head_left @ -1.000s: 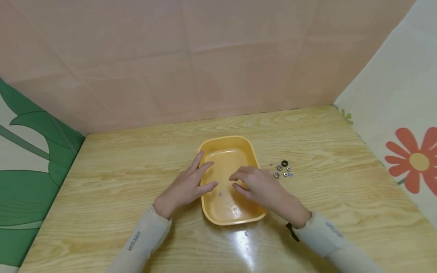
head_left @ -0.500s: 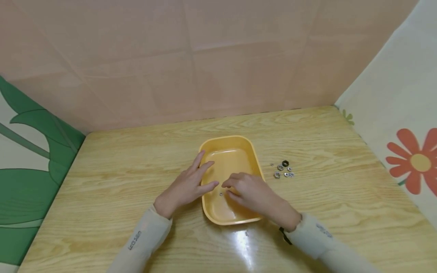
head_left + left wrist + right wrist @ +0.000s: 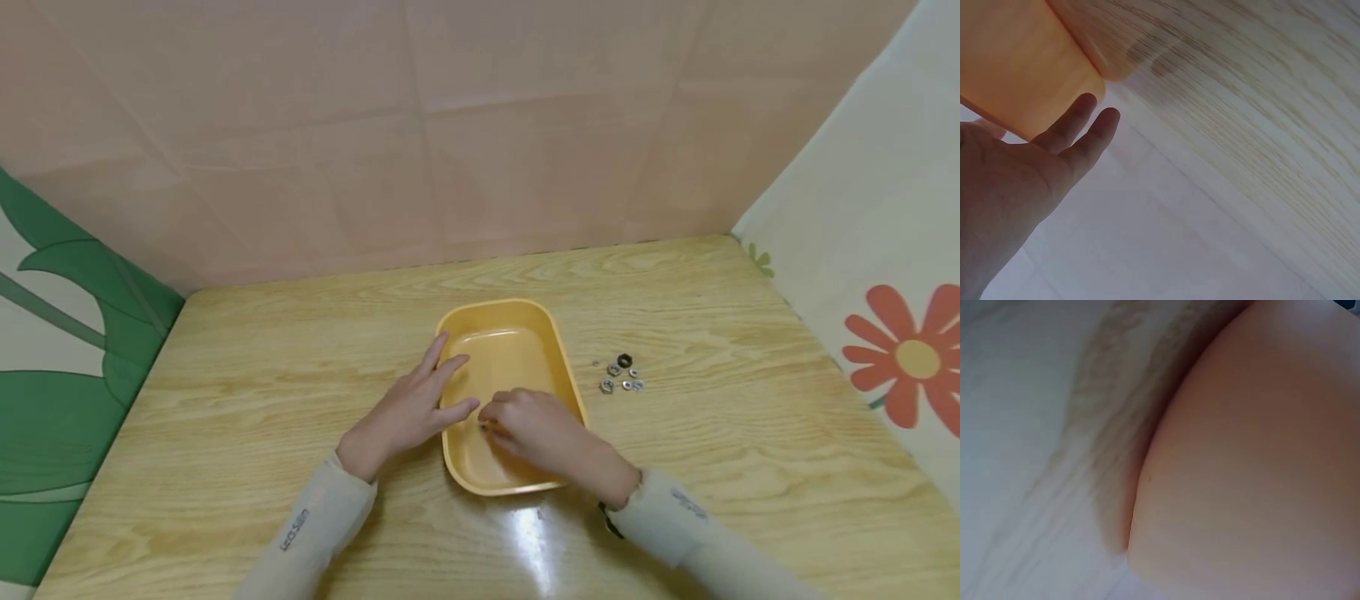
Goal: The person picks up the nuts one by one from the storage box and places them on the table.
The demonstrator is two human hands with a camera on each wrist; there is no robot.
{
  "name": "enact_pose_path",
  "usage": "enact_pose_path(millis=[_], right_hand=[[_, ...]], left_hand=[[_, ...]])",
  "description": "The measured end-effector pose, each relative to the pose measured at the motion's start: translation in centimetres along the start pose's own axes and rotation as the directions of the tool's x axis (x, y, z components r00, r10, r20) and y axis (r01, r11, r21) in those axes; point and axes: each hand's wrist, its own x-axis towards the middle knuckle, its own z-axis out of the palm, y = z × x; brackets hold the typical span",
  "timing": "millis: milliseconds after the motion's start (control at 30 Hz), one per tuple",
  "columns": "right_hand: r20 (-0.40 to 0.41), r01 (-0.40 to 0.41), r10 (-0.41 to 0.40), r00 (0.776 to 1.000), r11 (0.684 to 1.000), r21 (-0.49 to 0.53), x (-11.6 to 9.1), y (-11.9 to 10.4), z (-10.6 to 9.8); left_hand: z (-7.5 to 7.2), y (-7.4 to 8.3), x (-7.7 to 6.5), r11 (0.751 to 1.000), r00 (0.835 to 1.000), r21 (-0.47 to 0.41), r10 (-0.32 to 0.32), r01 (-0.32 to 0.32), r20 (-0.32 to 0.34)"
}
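Note:
A yellow plastic tray (image 3: 501, 492) with rounded corners lies on the wooden table. My left hand (image 3: 408, 408) rests at its left rim, fingers spread and thumb reaching inward over the tray; the left wrist view shows these fingers along the tray's outer wall (image 3: 1029, 50). Inside the tray, my right hand (image 3: 536, 429) bends down, with the index finger and thumb right around a small metal nut (image 3: 483, 427). I cannot tell whether they pinch it. The right wrist view holds only a blurred, pale orange curved surface (image 3: 1247, 469) near the lens, and no fingers.
To the right of the tray lie several loose nuts, among them a black one (image 3: 625, 361), a larger silver one (image 3: 607, 386) and a tiny one (image 3: 596, 363). A pinkish wall covering (image 3: 420, 167) stands behind the table, with printed sheets at both sides.
My right hand has moved left and down inside the tray, bringing its fingertips to the small nut. The left hand has stayed at the rim.

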Motion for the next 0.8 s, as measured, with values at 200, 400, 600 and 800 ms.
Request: enact_pose_path(millis=[200, 400, 600, 800], right_hand=[[-0.004, 0.004, -0.004, 1.0, 1.0, -0.012, 0.1, 0.0, 0.6], [-0.014, 0.004, -0.005, 1.0, 0.999, -0.051, 0.5, 0.0, 1.1], [-0.001, -0.014, 0.014, 1.0, 0.996, -0.084, 0.8, -0.2, 1.3], [0.022, -0.036, 0.038, 0.999, 0.997, -0.072, 0.9, -0.3, 1.1]], left_hand=[[0.0, 0.0, -0.1, 1.0, 1.0, -0.008, -0.002, 0.002, 0.003], [0.0, 0.0, 0.0, 1.0, 1.0, -0.004, -0.001, 0.001, 0.003], [-0.1, 0.0, 0.0, 1.0, 1.0, 0.0, 0.004, -0.004, 0.004], [0.0, -0.1, 0.1, 1.0, 1.0, -0.006, 0.003, -0.003, 0.007]])
